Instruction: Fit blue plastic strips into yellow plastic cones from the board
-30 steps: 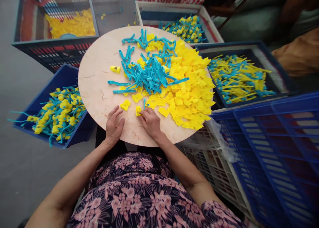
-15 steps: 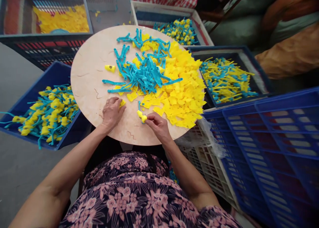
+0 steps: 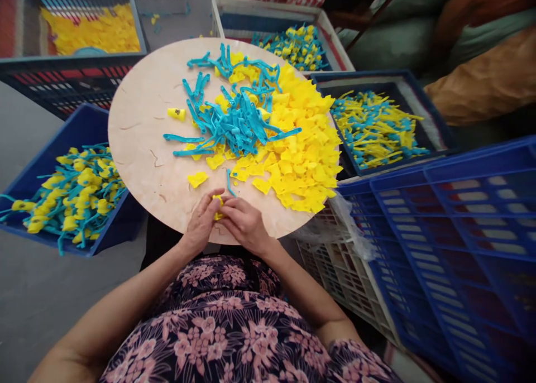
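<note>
My left hand (image 3: 200,222) and my right hand (image 3: 245,222) meet at the near side of the round table (image 3: 138,165). Their fingertips pinch a small yellow piece (image 3: 217,200), partly hidden by the fingers. A thin blue strip (image 3: 229,182) sticks out just beyond my right fingers; whether it joins the held piece is hidden. On the bare wood ahead of my left hand lies a loose yellow piece (image 3: 197,179). Further in are a heap of blue strips (image 3: 238,120) and a large pile of yellow pieces (image 3: 301,143). A rolled yellow piece with a dark print (image 3: 176,114) lies at the left.
A blue crate (image 3: 134,215) of blue-and-yellow parts stands left. Behind it is a dark crate (image 3: 71,65) with yellow pieces. A white-rimmed crate (image 3: 218,20) and a dark blue crate (image 3: 444,132) hold assembled parts. Blue lattice crates (image 3: 452,215) stand close at right.
My left hand has moved right and nearer me, leaving a yellow piece uncovered on the table. My right hand has moved left, bringing its yellow piece between both hands.
</note>
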Demonstrator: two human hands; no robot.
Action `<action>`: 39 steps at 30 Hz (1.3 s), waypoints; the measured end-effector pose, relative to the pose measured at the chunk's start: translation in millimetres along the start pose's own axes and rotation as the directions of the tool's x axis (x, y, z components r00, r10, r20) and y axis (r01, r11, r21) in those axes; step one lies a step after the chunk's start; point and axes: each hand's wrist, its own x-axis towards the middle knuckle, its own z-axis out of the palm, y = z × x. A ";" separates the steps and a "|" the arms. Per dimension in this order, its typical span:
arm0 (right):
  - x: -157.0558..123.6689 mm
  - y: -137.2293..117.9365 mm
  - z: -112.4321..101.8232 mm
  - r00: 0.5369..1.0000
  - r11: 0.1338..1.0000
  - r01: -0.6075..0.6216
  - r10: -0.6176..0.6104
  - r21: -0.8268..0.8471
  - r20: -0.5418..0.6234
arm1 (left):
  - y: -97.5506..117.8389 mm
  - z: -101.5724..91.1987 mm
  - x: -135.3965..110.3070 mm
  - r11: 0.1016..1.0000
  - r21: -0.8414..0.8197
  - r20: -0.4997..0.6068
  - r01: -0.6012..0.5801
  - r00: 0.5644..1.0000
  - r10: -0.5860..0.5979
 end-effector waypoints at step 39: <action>41.8 39.3 10.1 0.919 0.952 0.107 0.015 -0.287 0.394 | 24.4 -39.6 8.1 0.914 -0.401 -0.181 0.061 0.973 -0.144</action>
